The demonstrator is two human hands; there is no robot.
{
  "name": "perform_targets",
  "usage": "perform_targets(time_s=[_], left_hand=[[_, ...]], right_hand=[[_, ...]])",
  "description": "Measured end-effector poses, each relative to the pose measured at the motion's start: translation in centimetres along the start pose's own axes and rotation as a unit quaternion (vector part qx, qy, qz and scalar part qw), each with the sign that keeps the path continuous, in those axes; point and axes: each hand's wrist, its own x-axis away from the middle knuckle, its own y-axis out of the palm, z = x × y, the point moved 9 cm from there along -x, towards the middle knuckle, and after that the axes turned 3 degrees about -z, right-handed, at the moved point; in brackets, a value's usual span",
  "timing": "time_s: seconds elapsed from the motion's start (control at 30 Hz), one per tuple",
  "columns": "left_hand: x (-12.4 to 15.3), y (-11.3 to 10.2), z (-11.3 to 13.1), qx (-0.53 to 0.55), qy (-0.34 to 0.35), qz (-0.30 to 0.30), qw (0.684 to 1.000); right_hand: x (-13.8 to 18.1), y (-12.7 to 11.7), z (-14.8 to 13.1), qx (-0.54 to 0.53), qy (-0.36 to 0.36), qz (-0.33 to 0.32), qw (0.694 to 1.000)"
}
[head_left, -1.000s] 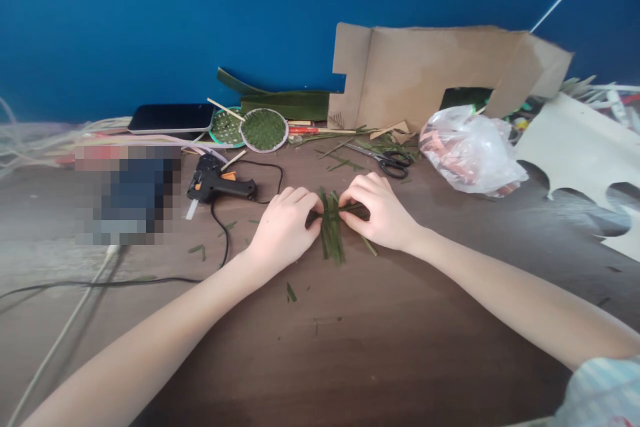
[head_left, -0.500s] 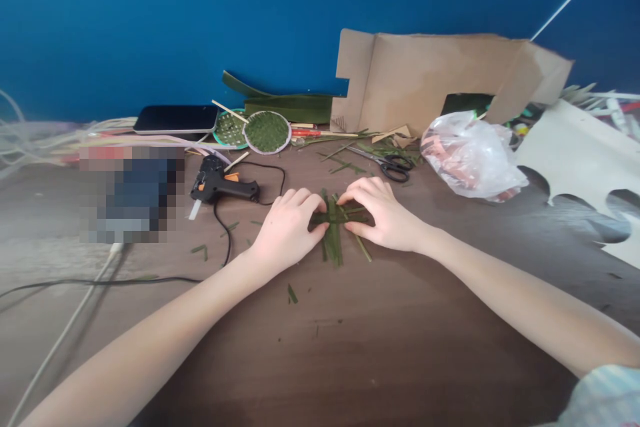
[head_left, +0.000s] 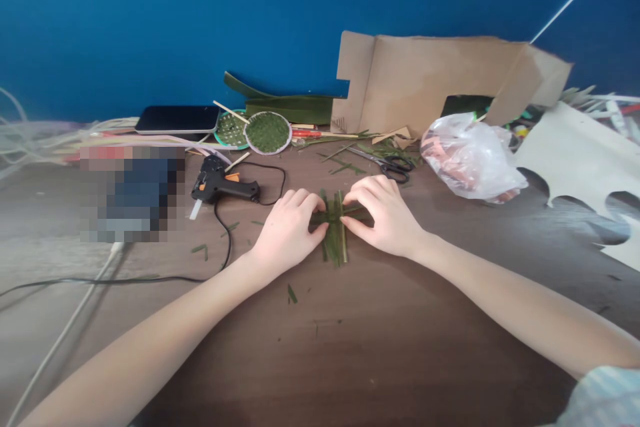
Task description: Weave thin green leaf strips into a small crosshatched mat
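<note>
Between my hands lies a small woven piece of green leaf strips [head_left: 334, 240], with upright strips crossing sideways ones. My left hand [head_left: 293, 227] pinches its left side, thumb and fingertips closed on the strips. From the right, my right hand [head_left: 385, 213] has its thumb and fingertips closed on a lighter leaf strip [head_left: 344, 240] that stands upright along the right side of the weave. The ends of sideways strips run under the right fingers, partly hidden. Small leaf scraps [head_left: 292, 293] lie on the brown table nearer to me.
Behind the left hand lie a black glue gun [head_left: 225, 183] with its cord, and a phone [head_left: 176, 119]. Two round woven discs [head_left: 268, 133], scissors [head_left: 393, 165], a plastic bag [head_left: 470, 157] and a cardboard box [head_left: 425, 73] line the back. Cut white card [head_left: 585, 153] is at right.
The lighter strip on the right has swung from slanting to upright and moved left against the weave. My right fingertips shifted with it; my left hand stayed in place.
</note>
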Motion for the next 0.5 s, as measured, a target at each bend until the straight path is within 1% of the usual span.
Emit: perform_targets(time_s=[0.17, 0.5], left_hand=[[0.1, -0.1, 0.1, 0.0, 0.004, 0.011, 1.0], [0.1, -0.1, -0.3, -0.006, -0.003, 0.02, 1.0]], right_hand=[[-0.1, 0.8, -0.1, 0.0, -0.009, -0.031, 0.999], [-0.3, 1.2, 0.2, -0.03, -0.002, -0.042, 0.999]])
